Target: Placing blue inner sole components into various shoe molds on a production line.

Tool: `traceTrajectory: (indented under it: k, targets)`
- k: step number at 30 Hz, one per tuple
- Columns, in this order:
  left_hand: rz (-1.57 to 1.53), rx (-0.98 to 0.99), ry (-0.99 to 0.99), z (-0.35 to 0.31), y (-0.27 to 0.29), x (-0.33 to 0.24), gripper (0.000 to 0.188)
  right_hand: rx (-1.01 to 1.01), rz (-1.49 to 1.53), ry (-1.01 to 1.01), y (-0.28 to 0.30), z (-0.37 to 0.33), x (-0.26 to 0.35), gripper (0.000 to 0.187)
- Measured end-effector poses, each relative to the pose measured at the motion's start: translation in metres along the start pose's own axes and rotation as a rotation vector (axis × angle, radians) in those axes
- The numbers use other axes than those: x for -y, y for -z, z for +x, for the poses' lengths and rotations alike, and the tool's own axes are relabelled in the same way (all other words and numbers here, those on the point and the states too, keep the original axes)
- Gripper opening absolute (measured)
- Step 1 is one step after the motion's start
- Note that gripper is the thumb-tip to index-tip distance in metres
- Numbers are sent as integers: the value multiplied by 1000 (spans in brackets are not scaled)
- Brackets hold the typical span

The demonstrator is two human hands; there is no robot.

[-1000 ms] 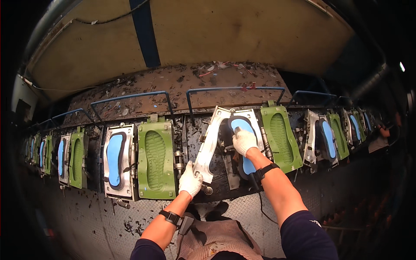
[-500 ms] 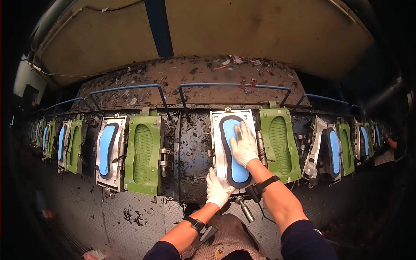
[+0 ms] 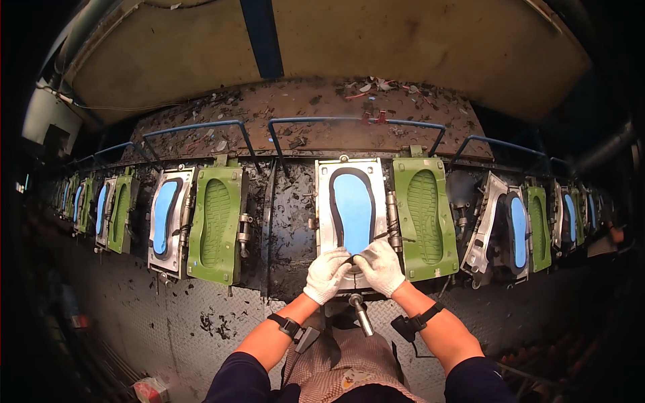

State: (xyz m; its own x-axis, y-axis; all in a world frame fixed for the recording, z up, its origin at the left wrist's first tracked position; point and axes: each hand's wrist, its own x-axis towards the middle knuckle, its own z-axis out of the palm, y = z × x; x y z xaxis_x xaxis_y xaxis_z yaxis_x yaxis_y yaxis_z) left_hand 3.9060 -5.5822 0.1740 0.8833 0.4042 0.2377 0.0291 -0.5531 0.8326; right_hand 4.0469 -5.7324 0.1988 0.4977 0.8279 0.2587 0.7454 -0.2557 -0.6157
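Note:
In front of me a shoe sole (image 3: 353, 208), blue with a black rim, lies in an open silver metal mould half (image 3: 325, 228). My left hand (image 3: 327, 275), in a white glove, is closed at the sole's near end, fingertips on the black rim. My right hand (image 3: 380, 267), gloved too, pinches the same end from the right, and both thumbs come close together. The hands cover that end, so the exact grip is partly hidden. Hinged to the mould's right side is a green mould half (image 3: 424, 215) with a treaded sole-shaped hollow.
A metal handle (image 3: 361, 316) sticks out toward me below the mould. To the left stand another silver mould (image 3: 176, 228) with a blue sole and its green half (image 3: 216, 221); more continue both ways. Blue rails (image 3: 356, 121) and a scrap-littered brown surface (image 3: 302, 107) lie behind.
My right hand has come off the sole's upper face and down to its near end. My left hand has moved up onto that end, and both now pinch there.

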Motion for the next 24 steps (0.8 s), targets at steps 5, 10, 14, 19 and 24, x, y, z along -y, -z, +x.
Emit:
traceTrajectory:
  k: [5,10,14,19,24]
  targets:
    - [154,44,-179,-4,4,-4,42,163,88,-127,13,-7,11,22]
    - [233,98,-249,-2,-3,-1,39,-59,-265,44,-3,90,17,27]
    - [196,92,-261,2,-5,3,35,19,-434,-83,-37,165,-11,37]
    - [219,126,-265,7,1,5,40,86,-510,-149,-41,175,-2,30]
    - [336,197,-416,25,12,-1,47,217,-325,-318,-26,182,-10,40]
